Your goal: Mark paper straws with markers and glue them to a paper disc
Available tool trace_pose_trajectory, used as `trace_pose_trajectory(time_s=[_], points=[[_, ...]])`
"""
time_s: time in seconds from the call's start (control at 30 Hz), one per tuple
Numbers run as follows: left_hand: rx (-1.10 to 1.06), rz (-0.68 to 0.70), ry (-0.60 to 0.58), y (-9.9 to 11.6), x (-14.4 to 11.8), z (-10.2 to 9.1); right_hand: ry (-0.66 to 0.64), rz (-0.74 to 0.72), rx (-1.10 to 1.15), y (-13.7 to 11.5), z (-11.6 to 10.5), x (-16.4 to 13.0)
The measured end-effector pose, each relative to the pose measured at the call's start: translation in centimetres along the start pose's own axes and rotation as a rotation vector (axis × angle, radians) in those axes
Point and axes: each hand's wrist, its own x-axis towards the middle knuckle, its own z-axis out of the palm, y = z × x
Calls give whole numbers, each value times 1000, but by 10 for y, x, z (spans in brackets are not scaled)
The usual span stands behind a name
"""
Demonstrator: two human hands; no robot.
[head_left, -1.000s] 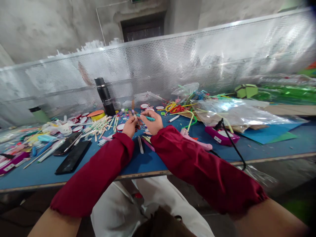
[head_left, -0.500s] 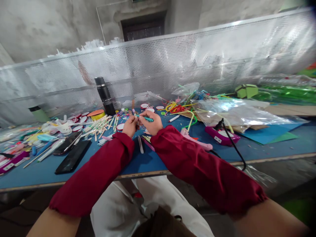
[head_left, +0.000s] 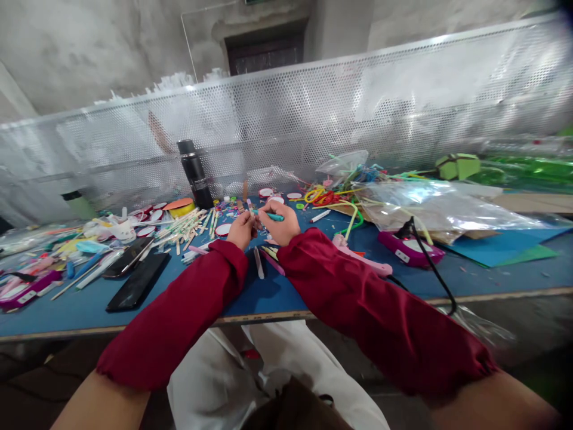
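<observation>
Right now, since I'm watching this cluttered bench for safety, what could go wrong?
The black cord from the magenta tool trails over the table edge; the right sleeve could snag it. The pink glue gun beside that forearm might get knocked. The teal pen in the right hand could slip.

1 head view, looking forward and down over blue table (head_left: pixel 286 295) (hands mid-distance, wide-angle).

Both hands (head_left: pixel 265 226) with the teal stick (head_left: pixel 268 215) have shifted slightly right.
</observation>
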Motion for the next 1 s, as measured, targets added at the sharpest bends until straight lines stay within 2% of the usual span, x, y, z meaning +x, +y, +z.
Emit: trace_pose_trajectory(time_s=[1.0], points=[[-11,20,7,4,-2,2,11,9,-28,0,-1,0]])
